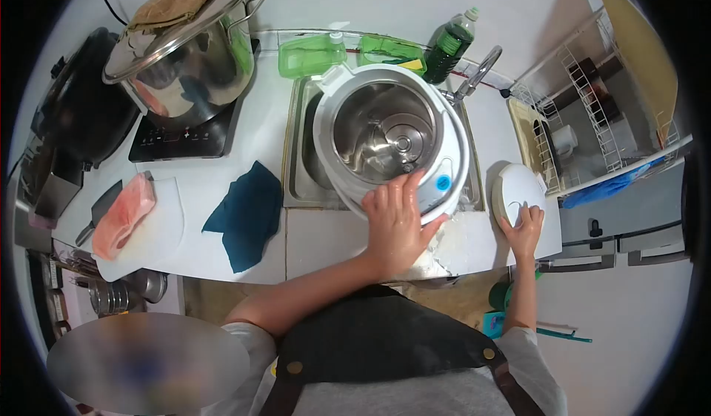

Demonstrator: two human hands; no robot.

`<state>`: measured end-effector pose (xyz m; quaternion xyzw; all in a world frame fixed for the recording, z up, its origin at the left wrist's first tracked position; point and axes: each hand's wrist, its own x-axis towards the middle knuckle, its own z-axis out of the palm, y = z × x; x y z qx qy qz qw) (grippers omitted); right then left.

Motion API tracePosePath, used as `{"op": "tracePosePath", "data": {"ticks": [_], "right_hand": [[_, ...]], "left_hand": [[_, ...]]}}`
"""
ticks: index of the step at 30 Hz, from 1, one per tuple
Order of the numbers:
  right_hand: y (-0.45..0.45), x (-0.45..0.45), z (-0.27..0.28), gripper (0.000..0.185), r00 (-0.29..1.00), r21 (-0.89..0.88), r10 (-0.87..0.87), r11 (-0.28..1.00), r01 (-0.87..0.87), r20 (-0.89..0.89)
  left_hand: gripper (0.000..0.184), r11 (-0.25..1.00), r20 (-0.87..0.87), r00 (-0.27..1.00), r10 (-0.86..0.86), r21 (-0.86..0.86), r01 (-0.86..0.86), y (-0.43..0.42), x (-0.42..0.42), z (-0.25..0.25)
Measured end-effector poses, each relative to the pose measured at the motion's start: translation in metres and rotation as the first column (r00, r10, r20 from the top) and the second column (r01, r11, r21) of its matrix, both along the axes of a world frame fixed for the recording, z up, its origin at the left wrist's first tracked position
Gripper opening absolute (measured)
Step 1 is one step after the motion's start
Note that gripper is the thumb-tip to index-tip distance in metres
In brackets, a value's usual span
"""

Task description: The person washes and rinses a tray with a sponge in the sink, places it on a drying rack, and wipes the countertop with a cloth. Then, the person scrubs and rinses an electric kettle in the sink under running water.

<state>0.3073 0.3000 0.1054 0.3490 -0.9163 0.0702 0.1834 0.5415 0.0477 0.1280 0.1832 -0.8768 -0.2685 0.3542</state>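
Observation:
A white round appliance with a metal inner pot (385,131) sits over the sink, its open mouth facing up. My left hand (398,223) grips its near edge, fingertips over the inner rim and thumb at the outer side, next to a blue round label. Wetness shows on this hand. At the counter's right edge lies a round white lid (513,185). My right hand (524,231) holds it at the near side, fingers closed around the middle part. White residue (437,257) marks the counter just in front of the appliance.
The steel sink (289,186) surrounds the appliance, with a faucet (478,75) and green bottle (450,45) behind. Leftward are a dark blue cloth (248,220), raw meat (126,216) on a white board (172,227), and a large pot (194,71) on a cooktop (181,143). A dish rack (592,97) stands right.

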Motion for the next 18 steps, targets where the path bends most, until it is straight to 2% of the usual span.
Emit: {"op": "tracePosePath", "data": {"ticks": [2,4,5,6,8,9,11,13,15,17,18], "right_hand": [[-0.005,0.002,0.002,0.052,0.999,-0.025,-0.035,0.999,0.034,-0.024],[-0.035,0.016,0.023,0.062,0.99,-0.049,-0.043,0.998,0.037,-0.134],[-0.069,0.027,0.041,0.065,0.988,-0.316,0.073,0.948,-0.027,0.135],[-0.105,0.044,0.059,0.067,0.904,-0.569,0.237,0.822,0.008,0.355],[-0.162,0.084,0.096,0.067,0.661,-0.602,0.414,0.795,0.073,0.626],[-0.182,0.095,0.1,0.067,0.675,-0.567,0.446,0.822,-0.05,0.587],[-0.196,0.107,0.11,0.072,0.583,-0.556,0.404,0.825,0.101,0.705],[-0.199,0.09,0.084,0.075,0.624,-0.705,0.579,0.706,-0.061,0.526],[-0.197,0.088,0.084,0.076,0.633,-0.72,0.558,0.694,-0.001,0.537],[-0.194,0.087,0.09,0.075,0.678,-0.688,0.496,0.725,0.02,0.542],[-0.192,0.086,0.092,0.075,0.685,-0.703,0.492,0.71,0.042,0.538]], "left_hand": [[0.074,0.999,-0.009,0.999,-0.034,0.025,0.034,0.003,-0.002,0.004],[0.074,0.998,-0.021,0.999,-0.044,0.041,0.045,0.006,-0.004,0.003],[0.074,0.998,-0.025,0.998,-0.051,0.047,0.052,0.006,-0.005,0.003],[0.073,0.996,-0.013,0.998,-0.066,0.065,0.067,0.008,-0.004,0.003],[0.072,0.992,0.007,0.996,-0.089,0.086,0.088,0.008,-0.002,0.009],[0.072,0.983,0.045,0.987,-0.155,0.11,0.149,0.005,0.0,0.013],[0.074,0.954,0.118,0.954,-0.276,0.154,0.257,-0.013,0.012,0.021],[0.048,0.826,0.051,0.881,-0.471,0.375,0.42,-0.051,0.02,0.037],[0.032,0.58,-0.028,0.764,-0.645,0.632,0.513,-0.098,0.02,0.058],[0.017,0.843,-0.052,0.886,-0.461,0.286,0.456,-0.149,-0.005,0.079],[0.014,0.853,-0.032,0.956,-0.29,0.444,0.274,-0.162,-0.017,0.109]]}}
